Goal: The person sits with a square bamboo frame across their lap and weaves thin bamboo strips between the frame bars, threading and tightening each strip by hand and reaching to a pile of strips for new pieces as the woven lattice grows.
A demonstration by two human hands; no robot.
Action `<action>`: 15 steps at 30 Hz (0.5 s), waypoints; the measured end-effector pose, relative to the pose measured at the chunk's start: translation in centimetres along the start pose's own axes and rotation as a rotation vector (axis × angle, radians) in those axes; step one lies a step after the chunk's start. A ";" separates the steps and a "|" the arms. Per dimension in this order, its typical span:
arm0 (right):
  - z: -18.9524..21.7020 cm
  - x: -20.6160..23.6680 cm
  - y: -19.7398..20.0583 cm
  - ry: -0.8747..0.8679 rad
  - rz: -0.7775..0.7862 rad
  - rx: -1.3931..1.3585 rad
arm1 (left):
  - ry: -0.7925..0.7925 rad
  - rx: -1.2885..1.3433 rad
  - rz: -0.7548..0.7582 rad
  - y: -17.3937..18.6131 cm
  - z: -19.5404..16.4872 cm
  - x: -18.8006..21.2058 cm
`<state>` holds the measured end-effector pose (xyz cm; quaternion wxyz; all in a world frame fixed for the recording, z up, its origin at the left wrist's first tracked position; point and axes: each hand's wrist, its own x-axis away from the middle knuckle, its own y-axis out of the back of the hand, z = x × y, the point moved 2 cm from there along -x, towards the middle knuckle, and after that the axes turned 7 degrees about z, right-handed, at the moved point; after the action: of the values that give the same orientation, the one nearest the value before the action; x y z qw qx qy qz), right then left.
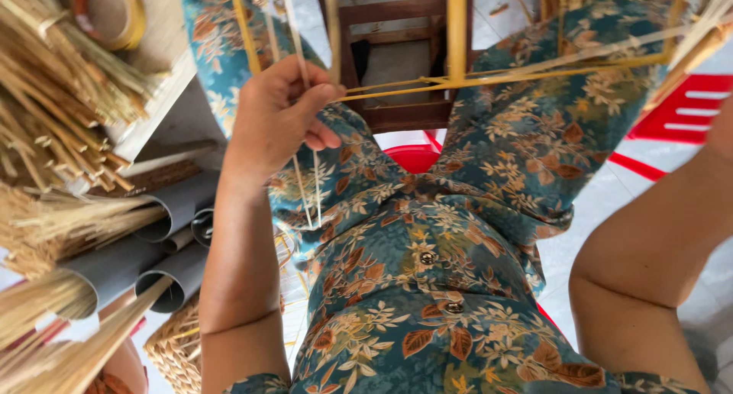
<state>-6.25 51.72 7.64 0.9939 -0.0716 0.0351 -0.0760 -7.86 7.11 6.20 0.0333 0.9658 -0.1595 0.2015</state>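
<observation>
My left hand (276,119) is raised in front of me, its fingers pinched on thin pale straw strands (308,188) that hang down over my lap. More yellow strands (504,75) stretch tight across from the fingertips to the right, past a yellow bamboo stick (456,27) standing upright. My right hand is out of view past the right edge; only the forearm and elbow (649,249) show. I wear a teal leaf-patterned outfit (427,287).
Bundles of dry straw (53,96) fill the left side, some stuck in grey plastic pipes (168,272). A woven basket (172,348) sits low left. A tape roll (107,12) lies top left. A dark wooden stool (405,58) and red plastic pieces (687,111) stand ahead.
</observation>
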 end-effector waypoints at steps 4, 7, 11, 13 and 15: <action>-1.3 -2.7 -9.5 0.043 0.129 0.141 | -0.073 0.006 0.044 0.2 -0.5 0.0; -2.2 -3.7 -16.1 0.045 0.290 0.267 | -0.064 -0.051 0.029 0.4 -0.9 0.1; -2.9 -3.5 -23.3 -0.040 0.487 0.359 | -0.073 -0.032 0.059 0.5 -1.2 0.1; -3.0 -3.3 -24.9 -0.060 0.528 0.347 | -0.057 -0.042 0.062 0.6 -1.2 0.1; -2.8 -3.2 -25.3 0.009 0.632 0.310 | -0.070 -0.028 0.072 0.6 -1.2 0.1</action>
<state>-13.33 27.06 8.76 0.9672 0.0948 0.0478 0.2306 -8.39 6.61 7.32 0.0340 0.9654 -0.1981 0.1662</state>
